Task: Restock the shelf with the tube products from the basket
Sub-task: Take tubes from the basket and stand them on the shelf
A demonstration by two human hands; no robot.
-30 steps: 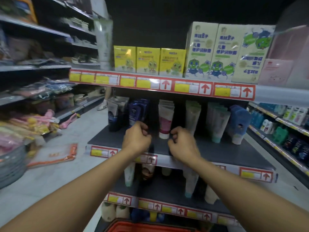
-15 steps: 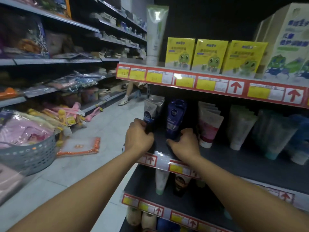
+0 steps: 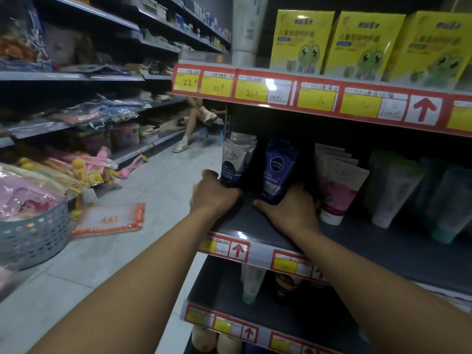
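Note:
Both my hands reach onto the dark middle shelf. My left hand grips the base of a grey and blue tube standing at the shelf's left end. My right hand curls around the bottom of a dark blue tube beside it. Both tubes stand upright, with more of the same kind lined up behind them. To the right stand white and pink tubes and pale green tubes. The basket with the tube products is out of view.
Yellow boxes fill the shelf above, behind a red price strip. A lower shelf holds more tubes. On the left, a grey basket, an orange-edged packet on the floor, and a seated person's legs down the aisle.
The view has swung left and closer to the shelf. Both hands moved from the shelf's front edge onto the two leftmost tubes and now hold their bases.

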